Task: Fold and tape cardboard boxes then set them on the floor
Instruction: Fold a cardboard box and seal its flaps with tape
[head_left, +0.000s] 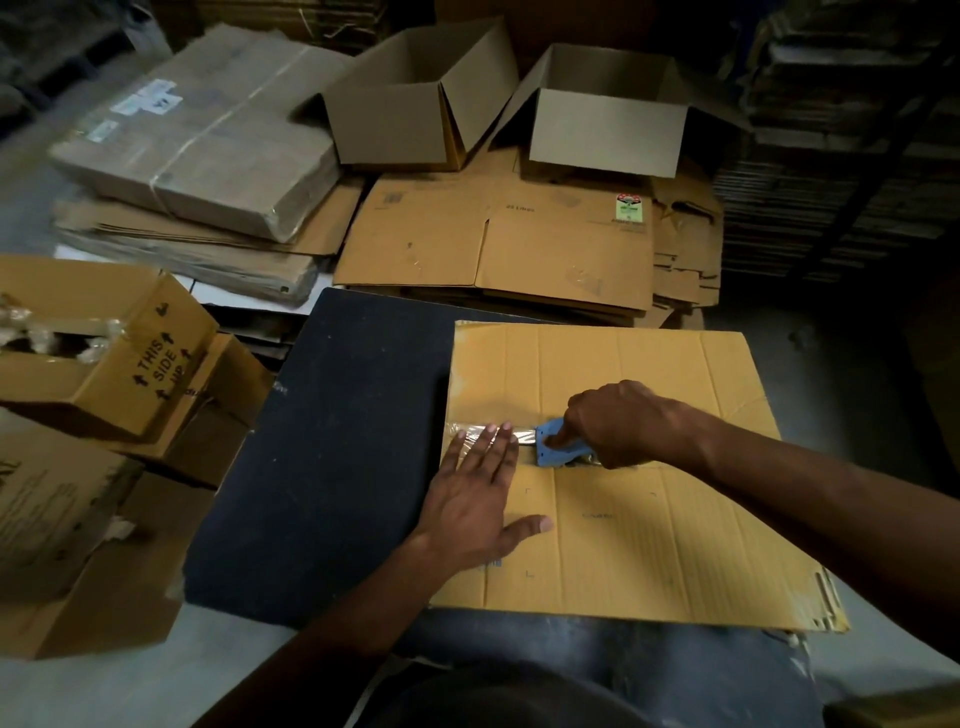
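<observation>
Dim storage space surrounded the person, with stacks of flattened cardboard (498, 244) at the back and two open boxes (498, 98) standing on them. A dark desk (332, 452) carried the box (623, 519) being taped, at its right side. That box was tan and creased, its two top flaps closed with a seam across the middle; a strip of clear tape (488, 432) shone over the seam's left end and down the edge. The left hand (480, 499) lay flat, fingers spread, pressing the near flap and the tape. The right hand (618, 423) gripped a blue tape dispenser (558, 448) on the seam. The dispenser was mostly hidden under the fingers, so its roll could not be seen. Torn boxes (104, 353) at the left were cut off by the frame, and the right background was too dark to read.
</observation>
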